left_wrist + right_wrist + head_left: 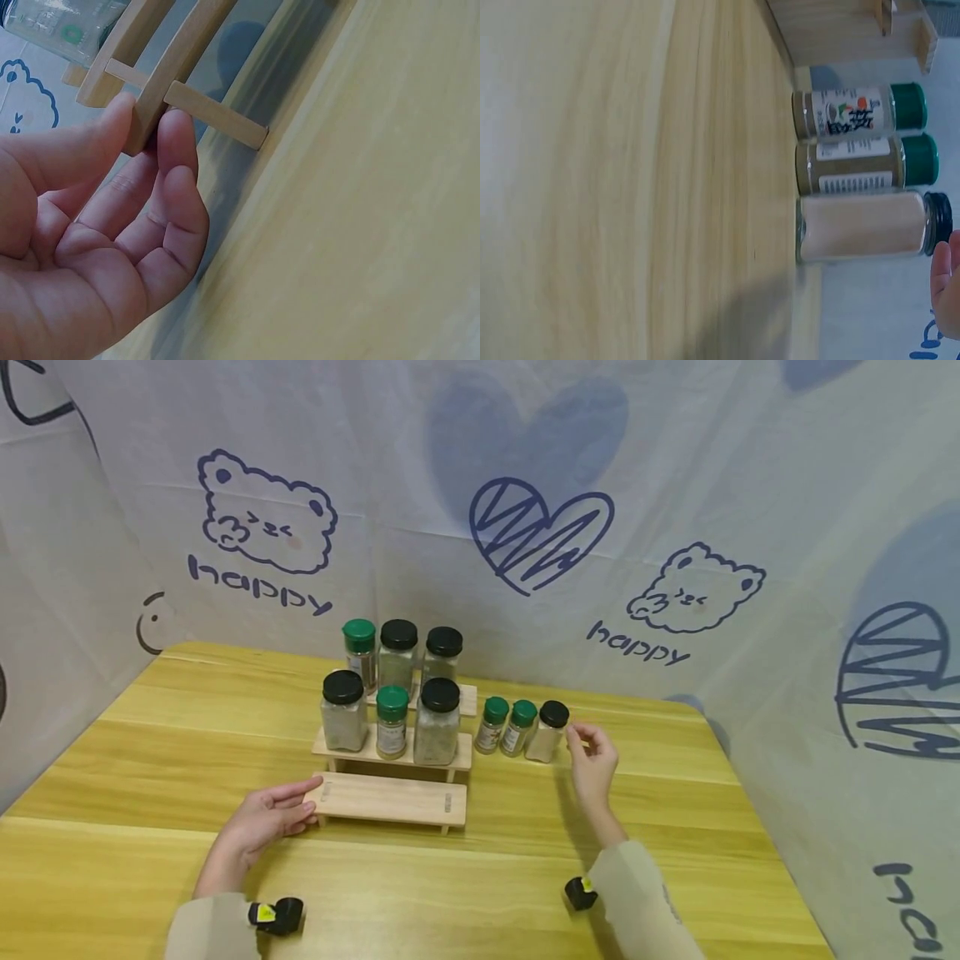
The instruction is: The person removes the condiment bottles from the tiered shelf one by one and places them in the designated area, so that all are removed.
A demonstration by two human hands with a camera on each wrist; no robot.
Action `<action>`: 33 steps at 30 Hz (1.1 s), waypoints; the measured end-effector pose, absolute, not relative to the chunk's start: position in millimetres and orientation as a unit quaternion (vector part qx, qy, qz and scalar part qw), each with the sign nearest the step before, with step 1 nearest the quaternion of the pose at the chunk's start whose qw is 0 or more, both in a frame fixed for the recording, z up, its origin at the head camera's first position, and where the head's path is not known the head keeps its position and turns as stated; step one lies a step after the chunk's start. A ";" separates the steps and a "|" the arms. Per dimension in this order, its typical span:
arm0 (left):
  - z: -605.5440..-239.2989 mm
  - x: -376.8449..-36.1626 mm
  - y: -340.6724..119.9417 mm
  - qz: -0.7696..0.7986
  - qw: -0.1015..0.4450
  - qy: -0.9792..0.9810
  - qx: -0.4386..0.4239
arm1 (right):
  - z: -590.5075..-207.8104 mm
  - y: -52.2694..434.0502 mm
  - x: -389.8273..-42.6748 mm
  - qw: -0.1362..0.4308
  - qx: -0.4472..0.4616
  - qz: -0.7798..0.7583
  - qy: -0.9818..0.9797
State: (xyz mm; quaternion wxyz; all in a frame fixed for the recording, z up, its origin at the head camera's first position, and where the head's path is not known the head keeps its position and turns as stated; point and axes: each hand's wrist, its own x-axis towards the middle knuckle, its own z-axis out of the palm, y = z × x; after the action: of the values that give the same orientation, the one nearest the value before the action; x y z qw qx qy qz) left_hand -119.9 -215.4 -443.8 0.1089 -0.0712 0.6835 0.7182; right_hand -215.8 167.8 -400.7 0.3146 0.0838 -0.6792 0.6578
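Observation:
A wooden tiered spice rack [390,799] stands on the table, its front step bare. My left hand [266,822] grips the left end of that step; in the left wrist view the thumb [116,131] lies on one side of the board and fingers on the other. To the right of the rack stand two green-capped spice bottles [492,725] and a black-capped spice jar [547,732] in a row. My right hand [596,768] is beside this jar, fingertips right at its black lid, with the fingers loosely bent and not wrapped around it.
On the rack's middle step are two black-capped jars [437,727] and a green-capped bottle [392,727] between them. Three more containers [397,660] stand on the back step. A printed cloth [420,552] hangs behind the wooden table [450,902].

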 end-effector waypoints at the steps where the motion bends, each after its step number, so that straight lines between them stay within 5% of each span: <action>1: -443.7 -119.9 -215.3 0.719 0.109 0.683 -0.071 | -400.7 166.3 -214.6 0.314 0.085 0.659 -0.679; 18: -442.3 -119.2 -214.9 0.715 0.112 0.686 -0.075 | -430.5 141.6 -218.8 0.306 0.168 0.694 -0.630; 33: -443.2 -119.8 -215.2 0.716 0.112 0.686 -0.070 | -408.7 101.1 -204.3 0.195 0.189 0.703 -0.658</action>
State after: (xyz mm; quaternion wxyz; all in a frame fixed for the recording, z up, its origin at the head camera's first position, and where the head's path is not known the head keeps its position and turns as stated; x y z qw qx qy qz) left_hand -119.8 -215.2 -443.2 0.1118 -0.0701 0.6859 0.7156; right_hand -204.3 101.1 -408.7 0.1953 0.1887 -0.6578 0.7025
